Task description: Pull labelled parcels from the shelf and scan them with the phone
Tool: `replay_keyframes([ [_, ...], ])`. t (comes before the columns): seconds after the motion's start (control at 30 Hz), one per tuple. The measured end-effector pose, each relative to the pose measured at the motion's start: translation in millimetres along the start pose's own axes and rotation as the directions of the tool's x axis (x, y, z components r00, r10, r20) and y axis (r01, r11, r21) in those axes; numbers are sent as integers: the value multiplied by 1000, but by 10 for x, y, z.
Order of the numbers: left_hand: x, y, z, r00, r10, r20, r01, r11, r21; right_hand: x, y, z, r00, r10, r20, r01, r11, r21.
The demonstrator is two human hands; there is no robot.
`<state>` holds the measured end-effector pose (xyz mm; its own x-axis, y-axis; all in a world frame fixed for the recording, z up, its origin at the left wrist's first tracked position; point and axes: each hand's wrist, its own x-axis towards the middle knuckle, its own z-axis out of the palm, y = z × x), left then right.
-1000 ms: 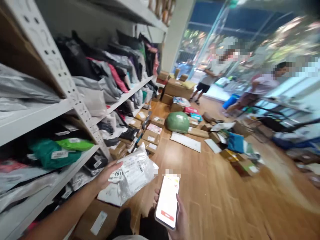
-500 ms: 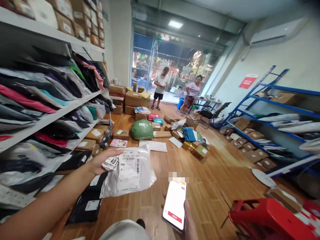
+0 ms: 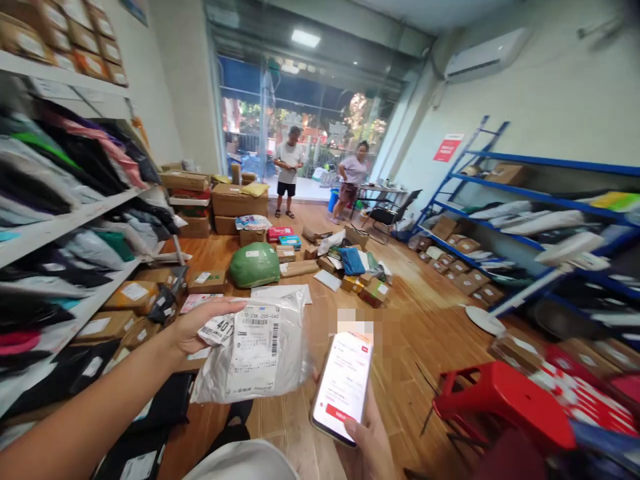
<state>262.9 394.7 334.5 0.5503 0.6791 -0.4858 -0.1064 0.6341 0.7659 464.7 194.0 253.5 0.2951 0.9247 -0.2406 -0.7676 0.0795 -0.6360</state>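
Observation:
My left hand [image 3: 200, 327] is closed on the upper left corner of a white plastic mailer bag [image 3: 290, 360]. The bag carries a printed shipping label [image 3: 254, 350] with barcodes, and a smaller label reading "401" sits by my fingers. To the right, my right hand [image 3: 367, 427] is wrapped round a smartphone [image 3: 343, 387]. The lit screen shows lines of text and a red button near the bottom, and my thumb lies over that button's right end. Part of the phone's top is blurred out.
Shelves of bagged parcels [image 3: 65, 227] line the left, and a blue rack [image 3: 550, 167] stands on the right. Ahead, a green wrapped bundle [image 3: 255, 265] and several boxes lie on the floor. A red stool [image 3: 505, 403] is near right. Two people stand by the glass front.
The view has swung right and moved forward. My right thumb has come onto the phone's screen, which now shows lines of text. Both hands keep their hold.

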Motion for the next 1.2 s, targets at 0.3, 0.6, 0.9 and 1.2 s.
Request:
replay_keyframes([
  [0.3, 915, 408, 141, 989, -145, -21, 146, 983, 114, 787, 7, 134, 987, -160, 21, 161, 987, -14],
  [0.6, 1924, 854, 133, 975, -221, 37, 214, 967, 137, 1580, -109, 361, 971, -234, -45, 234, 972, 3],
  [0.9, 2509, 1127, 84, 964, -236, 126, 212, 960, 183, 2102, -43, 422, 971, -202, -125, 198, 979, -47],
  [1.2, 2785, 1177, 17, 937, -211, 277, 169, 971, 167, 2333, -50, 422, 958, -179, -225, 183, 983, -5],
])
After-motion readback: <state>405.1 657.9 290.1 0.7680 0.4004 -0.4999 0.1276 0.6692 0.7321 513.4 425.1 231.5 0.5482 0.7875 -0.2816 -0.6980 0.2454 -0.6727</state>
